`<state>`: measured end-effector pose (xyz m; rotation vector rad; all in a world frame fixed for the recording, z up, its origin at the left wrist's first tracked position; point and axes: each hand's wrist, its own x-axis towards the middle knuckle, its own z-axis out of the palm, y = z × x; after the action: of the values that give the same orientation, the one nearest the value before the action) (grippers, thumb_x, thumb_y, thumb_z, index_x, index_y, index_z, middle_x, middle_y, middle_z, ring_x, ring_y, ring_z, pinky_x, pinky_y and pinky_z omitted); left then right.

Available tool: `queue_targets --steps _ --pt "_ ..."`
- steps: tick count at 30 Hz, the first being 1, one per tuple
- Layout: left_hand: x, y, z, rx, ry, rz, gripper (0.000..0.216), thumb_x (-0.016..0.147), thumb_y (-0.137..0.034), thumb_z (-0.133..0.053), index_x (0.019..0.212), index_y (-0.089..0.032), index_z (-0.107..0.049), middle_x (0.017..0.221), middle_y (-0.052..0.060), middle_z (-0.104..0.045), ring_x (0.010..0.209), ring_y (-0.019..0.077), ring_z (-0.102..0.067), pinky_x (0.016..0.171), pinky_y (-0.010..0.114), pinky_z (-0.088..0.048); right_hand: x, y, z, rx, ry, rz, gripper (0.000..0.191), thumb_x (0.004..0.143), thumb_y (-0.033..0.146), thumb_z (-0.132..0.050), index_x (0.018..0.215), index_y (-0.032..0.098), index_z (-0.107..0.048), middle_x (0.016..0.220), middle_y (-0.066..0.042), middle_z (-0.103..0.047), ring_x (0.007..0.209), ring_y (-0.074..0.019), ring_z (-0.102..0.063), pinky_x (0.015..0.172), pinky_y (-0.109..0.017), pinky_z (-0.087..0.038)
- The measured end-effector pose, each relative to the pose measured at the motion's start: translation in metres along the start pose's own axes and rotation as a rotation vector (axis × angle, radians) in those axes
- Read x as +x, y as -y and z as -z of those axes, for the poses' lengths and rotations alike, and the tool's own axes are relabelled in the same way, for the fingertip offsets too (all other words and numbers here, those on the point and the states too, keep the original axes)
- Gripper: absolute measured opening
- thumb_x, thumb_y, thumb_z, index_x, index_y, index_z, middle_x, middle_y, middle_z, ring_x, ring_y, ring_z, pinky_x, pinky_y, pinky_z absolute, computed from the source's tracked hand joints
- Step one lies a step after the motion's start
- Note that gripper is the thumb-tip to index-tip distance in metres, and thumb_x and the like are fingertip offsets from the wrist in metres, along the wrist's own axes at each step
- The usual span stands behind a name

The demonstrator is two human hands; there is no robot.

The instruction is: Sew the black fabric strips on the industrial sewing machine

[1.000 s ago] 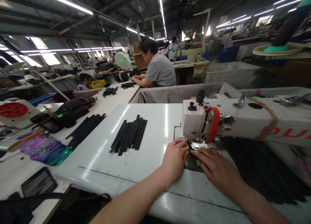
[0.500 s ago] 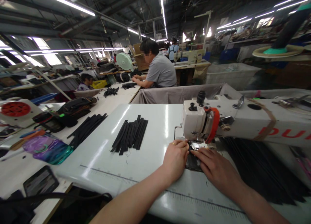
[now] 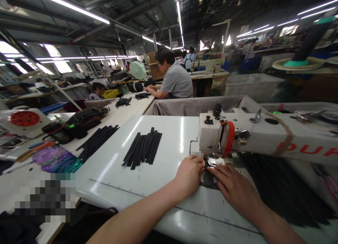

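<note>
At your left a purple-and-teal pouch (image 3: 56, 159) lay near a fan of black strips (image 3: 99, 141); next, a bundle of black strips (image 3: 144, 147) rested on the pale counter (image 3: 163, 173); your left hand (image 3: 190, 173) had its fingers bunched narrow beside a small dark piece (image 3: 206, 165), which sat between your hands below the head of the sewing machine (image 3: 210, 134); your right hand (image 3: 232, 180) lay opposite, fingers close together; whether either gripped the piece could not be told; beyond, long black strips (image 3: 287, 191) lay spread.
</note>
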<state>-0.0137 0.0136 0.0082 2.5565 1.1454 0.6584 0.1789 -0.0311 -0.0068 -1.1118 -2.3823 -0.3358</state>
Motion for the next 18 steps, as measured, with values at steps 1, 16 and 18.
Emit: queue_targets --steps 1,16,18 --pt "0.004 0.005 0.0 -0.003 -0.035 0.023 0.021 0.091 -0.008 -0.049 0.088 -0.015 -0.068 0.098 0.006 -0.07 0.094 0.0204 -0.06 0.092 0.034 -0.049 -0.001 0.0 0.0 -0.002 -0.007 -0.002 0.036 0.086 0.008 -0.041 0.114 0.016 -0.061 0.104 -0.01 -0.067 0.093 -0.0242 -0.061 0.081 -0.04 -0.055" --pt "0.018 0.039 0.022 0.257 -0.029 0.212 0.026 0.094 -0.023 -0.054 0.078 -0.015 -0.073 0.096 0.008 -0.069 0.092 0.0225 -0.062 0.09 0.039 -0.051 -0.003 0.001 0.001 0.112 -0.035 -0.027 0.033 0.092 0.013 -0.043 0.118 0.018 -0.062 0.112 -0.01 -0.066 0.101 -0.024 -0.063 0.089 -0.042 -0.056" --pt "0.002 0.021 0.013 0.113 -0.013 0.121 0.025 0.095 -0.023 -0.052 0.083 -0.016 -0.073 0.101 0.007 -0.069 0.09 0.0197 -0.062 0.086 0.032 -0.052 -0.002 0.001 0.001 0.172 -0.026 -0.003 0.033 0.093 0.015 -0.046 0.121 0.02 -0.062 0.117 -0.01 -0.064 0.105 -0.0235 -0.063 0.089 -0.04 -0.056"
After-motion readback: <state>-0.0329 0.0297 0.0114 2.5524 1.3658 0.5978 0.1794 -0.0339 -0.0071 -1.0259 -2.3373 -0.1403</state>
